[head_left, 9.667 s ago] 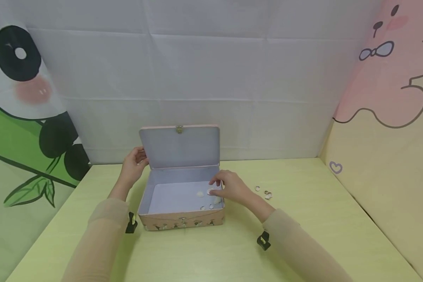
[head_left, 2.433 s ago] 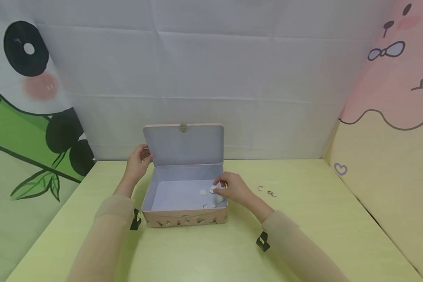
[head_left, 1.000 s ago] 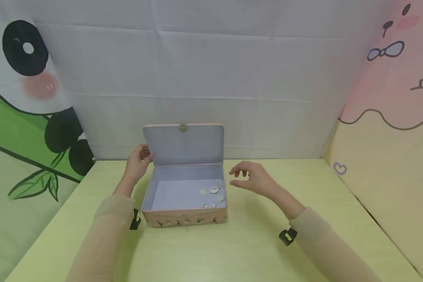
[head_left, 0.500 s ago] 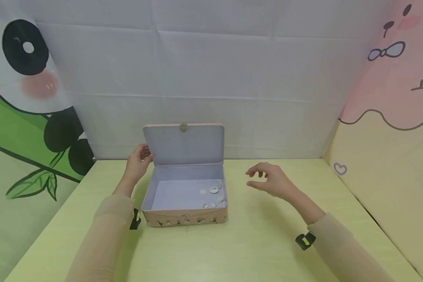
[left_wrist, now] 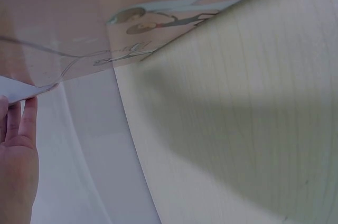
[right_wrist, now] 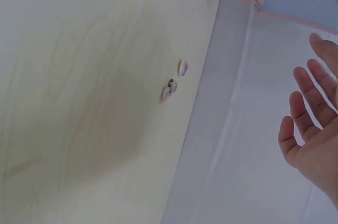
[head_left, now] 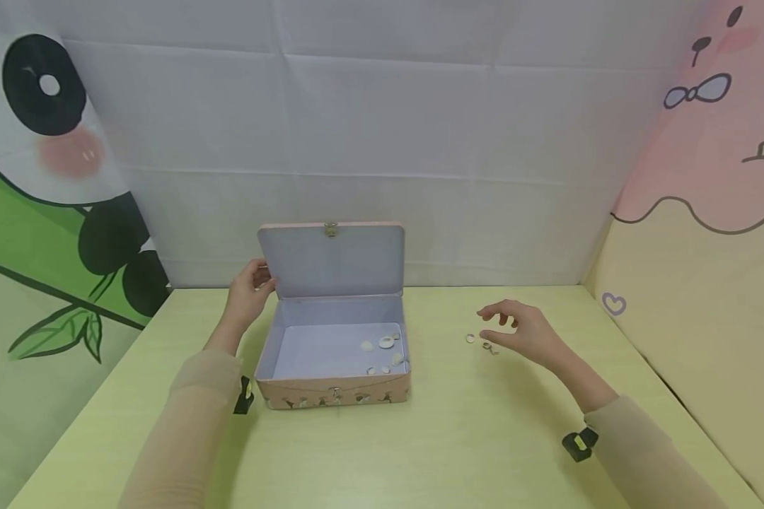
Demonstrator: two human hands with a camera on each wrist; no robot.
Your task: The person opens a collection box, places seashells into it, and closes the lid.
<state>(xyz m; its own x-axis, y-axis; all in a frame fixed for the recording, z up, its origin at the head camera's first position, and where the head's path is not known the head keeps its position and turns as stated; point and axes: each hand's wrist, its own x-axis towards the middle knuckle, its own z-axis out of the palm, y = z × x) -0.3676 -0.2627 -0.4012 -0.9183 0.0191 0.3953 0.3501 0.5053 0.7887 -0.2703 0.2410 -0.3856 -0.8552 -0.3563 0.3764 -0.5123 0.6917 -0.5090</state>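
Observation:
A pink tin box (head_left: 332, 393) with a pale inside stands on the table, its hinged lid (head_left: 334, 261) raised. My left hand (head_left: 247, 300) grips the lid's left edge, thumb in front and fingers behind; in the left wrist view, the left hand (left_wrist: 18, 155) shows only partly. Several shells lie in the box's right part, among them a round white shell (head_left: 386, 342). To the right of the box, small shells (head_left: 487, 346) lie on the table beside another shell (head_left: 470, 338). Just over them hovers my right hand (head_left: 525, 332), fingers loosely bent and holding nothing.
The pale yellow table (head_left: 356, 459) reaches back to a white cloth wall (head_left: 382, 141). Printed cloths with cartoon figures, a green one (head_left: 32, 233) and a pink one (head_left: 687, 155), stand at the left and right.
My right hand has let go of the round white shell inside the box and moved right, over the shells on the table. Fewer shells lie there than at first. My left hand stays at the lid.

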